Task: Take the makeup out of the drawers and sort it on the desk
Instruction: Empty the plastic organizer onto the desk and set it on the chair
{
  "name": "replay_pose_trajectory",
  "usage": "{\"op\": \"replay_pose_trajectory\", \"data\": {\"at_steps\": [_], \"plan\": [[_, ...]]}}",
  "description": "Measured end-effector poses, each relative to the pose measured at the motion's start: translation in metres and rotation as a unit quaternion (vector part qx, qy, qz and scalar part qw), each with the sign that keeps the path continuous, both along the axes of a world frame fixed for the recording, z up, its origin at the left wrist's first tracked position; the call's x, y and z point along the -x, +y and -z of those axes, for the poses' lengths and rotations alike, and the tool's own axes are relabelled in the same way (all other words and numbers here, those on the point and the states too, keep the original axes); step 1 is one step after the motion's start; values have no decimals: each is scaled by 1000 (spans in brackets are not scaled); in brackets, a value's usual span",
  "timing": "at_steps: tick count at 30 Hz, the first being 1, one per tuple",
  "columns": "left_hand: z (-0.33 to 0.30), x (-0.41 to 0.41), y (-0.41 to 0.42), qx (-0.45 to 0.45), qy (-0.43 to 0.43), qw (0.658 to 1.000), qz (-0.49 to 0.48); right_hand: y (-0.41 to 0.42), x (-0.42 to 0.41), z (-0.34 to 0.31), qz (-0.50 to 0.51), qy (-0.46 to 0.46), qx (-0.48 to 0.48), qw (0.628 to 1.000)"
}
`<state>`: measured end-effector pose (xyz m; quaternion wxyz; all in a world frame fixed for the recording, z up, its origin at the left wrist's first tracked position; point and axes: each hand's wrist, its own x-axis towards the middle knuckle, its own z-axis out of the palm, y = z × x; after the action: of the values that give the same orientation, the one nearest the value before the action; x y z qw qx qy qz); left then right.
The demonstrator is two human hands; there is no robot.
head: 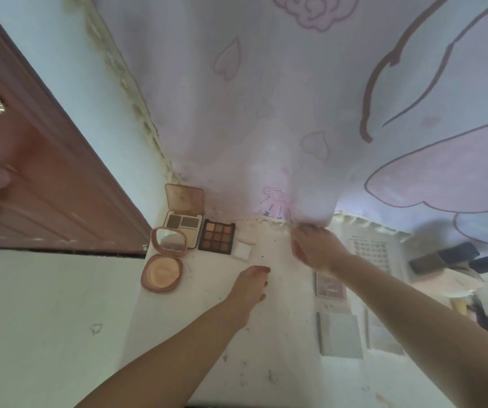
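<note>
Right hand pinching curtain hem, left hand relaxed — resting on desk, palettes nearby

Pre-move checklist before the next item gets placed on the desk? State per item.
1. Left hand free: ok, holds nothing visible.
2. Right hand free: cannot tell, fingers sit at the curtain hem.
3. Bare desk space for placing: ok.
4. Sorted group together: ok, round compact, contour palette, eyeshadow palette sit side by side.
5. Items at the right identified: cannot tell, blurred.
</note>
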<state>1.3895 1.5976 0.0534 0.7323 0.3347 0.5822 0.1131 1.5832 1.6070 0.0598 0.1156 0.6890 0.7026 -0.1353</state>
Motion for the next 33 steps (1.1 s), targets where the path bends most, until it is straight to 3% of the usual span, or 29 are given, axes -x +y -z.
{"op": "replay_pose_trajectory", "data": {"at_steps": [3,8,11,19,22,24,26,33], "plan": [[0,5,-6,24,-11,999,-22,-6,9,-1,-29,-4,-24,999],[-10,23,-7,144,-170,966,-128,-31,49,-27,-16,236,-14,972],[-16,29,-12,171,-252,939,-160,-45,65,-37,-5,288,-27,957],[-13,25,-14,212,-265,926,-167,-44,42,-46,103,421,55,900],[-11,22,-9,256,-266,912,-181,-22,25,-48,182,461,101,862],[-9,14,-5,250,-248,918,-181,-2,15,-43,239,458,97,851],[-7,5,1,226,-225,929,-190,14,13,-36,254,420,87,867],[-7,-10,21,206,-167,926,-270,51,27,-17,202,355,-8,913]]}}
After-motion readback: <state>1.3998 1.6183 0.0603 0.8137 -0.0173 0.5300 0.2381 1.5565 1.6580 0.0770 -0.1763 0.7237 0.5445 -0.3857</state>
